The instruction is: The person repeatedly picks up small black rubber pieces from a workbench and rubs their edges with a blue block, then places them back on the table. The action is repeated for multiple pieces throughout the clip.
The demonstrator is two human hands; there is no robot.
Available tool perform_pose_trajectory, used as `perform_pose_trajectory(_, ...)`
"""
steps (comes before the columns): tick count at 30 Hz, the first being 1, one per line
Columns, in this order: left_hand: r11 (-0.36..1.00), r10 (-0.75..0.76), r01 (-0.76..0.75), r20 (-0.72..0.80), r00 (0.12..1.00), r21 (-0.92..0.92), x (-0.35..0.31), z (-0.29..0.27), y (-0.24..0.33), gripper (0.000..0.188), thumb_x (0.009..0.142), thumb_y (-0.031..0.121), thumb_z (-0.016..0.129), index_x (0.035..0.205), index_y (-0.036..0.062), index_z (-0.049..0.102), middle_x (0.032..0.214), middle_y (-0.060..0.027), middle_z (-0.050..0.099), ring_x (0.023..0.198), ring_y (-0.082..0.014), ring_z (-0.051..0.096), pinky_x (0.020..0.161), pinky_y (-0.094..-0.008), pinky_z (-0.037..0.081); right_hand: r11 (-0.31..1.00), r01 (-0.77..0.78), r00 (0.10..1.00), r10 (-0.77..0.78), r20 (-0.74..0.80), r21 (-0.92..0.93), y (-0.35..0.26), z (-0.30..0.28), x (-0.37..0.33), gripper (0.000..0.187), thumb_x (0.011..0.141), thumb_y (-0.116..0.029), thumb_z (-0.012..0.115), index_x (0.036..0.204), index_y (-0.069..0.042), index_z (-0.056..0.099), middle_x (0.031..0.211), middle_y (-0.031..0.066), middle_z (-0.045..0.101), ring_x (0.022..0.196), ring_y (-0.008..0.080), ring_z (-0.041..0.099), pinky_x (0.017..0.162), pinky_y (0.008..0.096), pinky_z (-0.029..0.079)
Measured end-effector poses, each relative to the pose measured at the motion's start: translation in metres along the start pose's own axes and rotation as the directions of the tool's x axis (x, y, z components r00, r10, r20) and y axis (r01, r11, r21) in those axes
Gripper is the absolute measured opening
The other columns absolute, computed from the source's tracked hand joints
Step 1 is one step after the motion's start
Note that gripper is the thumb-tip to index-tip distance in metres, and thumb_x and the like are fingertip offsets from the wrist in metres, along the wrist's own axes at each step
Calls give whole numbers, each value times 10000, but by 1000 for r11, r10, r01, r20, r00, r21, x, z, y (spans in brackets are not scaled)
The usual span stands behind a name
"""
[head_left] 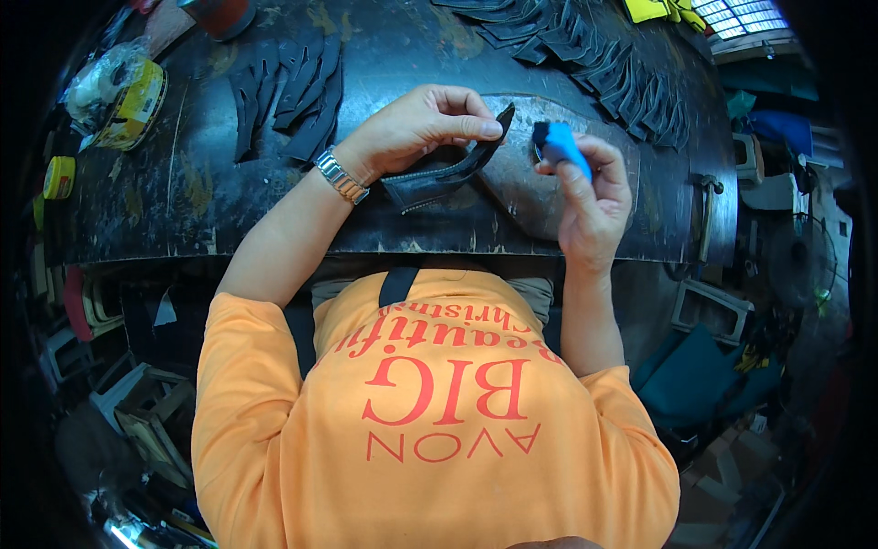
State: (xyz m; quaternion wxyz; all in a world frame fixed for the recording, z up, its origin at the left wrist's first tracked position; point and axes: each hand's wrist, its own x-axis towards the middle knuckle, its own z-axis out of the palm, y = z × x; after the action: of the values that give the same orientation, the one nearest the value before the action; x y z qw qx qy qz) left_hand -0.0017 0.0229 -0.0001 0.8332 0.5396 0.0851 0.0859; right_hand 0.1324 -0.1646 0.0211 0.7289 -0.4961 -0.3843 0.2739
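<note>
My left hand pinches one end of a curved black leather piece with a pale stitched edge, between thumb and fingers. The piece hangs toward the lower left, above a dark worn slab on the table. To the right, apart from the leather, my right hand is closed round a small blue object with a black end. It may be a lighter, though its exact kind is unclear. Stacked black leather pieces lie left of my left hand. A long overlapping row of similar pieces runs beyond my right hand.
On the dark worktable, a yellow tub and a small yellow tin stand at left. A reddish can is at the far edge. Yellow pieces lie far right. A metal tool rests near the right edge.
</note>
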Motion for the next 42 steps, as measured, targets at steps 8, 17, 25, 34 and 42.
perform_pose_trajectory(8,999,34,-32,-71,997,29,4,-3,-4,112,860,156,677,927,66,670,813,35,621,684,-19,520,596,-139,415,960,78,997,-69,43,-269,8,10,-10,195,786,22,685,964,-23,619,931,24,552,883,113,521,782,228,404)
perform_pose_trajectory(17,996,35,-27,-94,995,87,5,-5,-7,139,864,181,676,942,66,675,799,43,616,666,-10,495,570,-143,385,858,185,983,-153,104,-479,16,13,-7,179,768,13,688,934,-15,629,867,62,610,793,161,549,731,260,421)
perform_pose_trajectory(25,994,81,-74,-93,992,82,7,-4,-12,151,860,182,680,951,62,676,805,41,618,682,-15,502,592,-144,395,912,-24,994,65,88,-409,17,12,-21,191,834,13,658,1019,1,612,926,3,573,826,56,527,732,174,418)
perform_pose_trajectory(34,959,197,-155,-164,967,239,3,5,-7,142,847,180,692,934,68,697,794,36,633,687,-21,511,614,-164,414,945,-206,971,229,63,-252,13,22,-28,180,837,-12,666,1009,11,617,927,7,591,815,50,536,731,174,426)
perform_pose_trajectory(42,878,341,-239,-192,920,414,1,13,-5,148,835,172,703,918,49,698,806,11,656,725,-37,558,661,-179,453,920,-245,965,261,11,-304,9,28,-25,137,838,-63,671,951,4,633,827,-21,581,717,33,494,617,171,393)
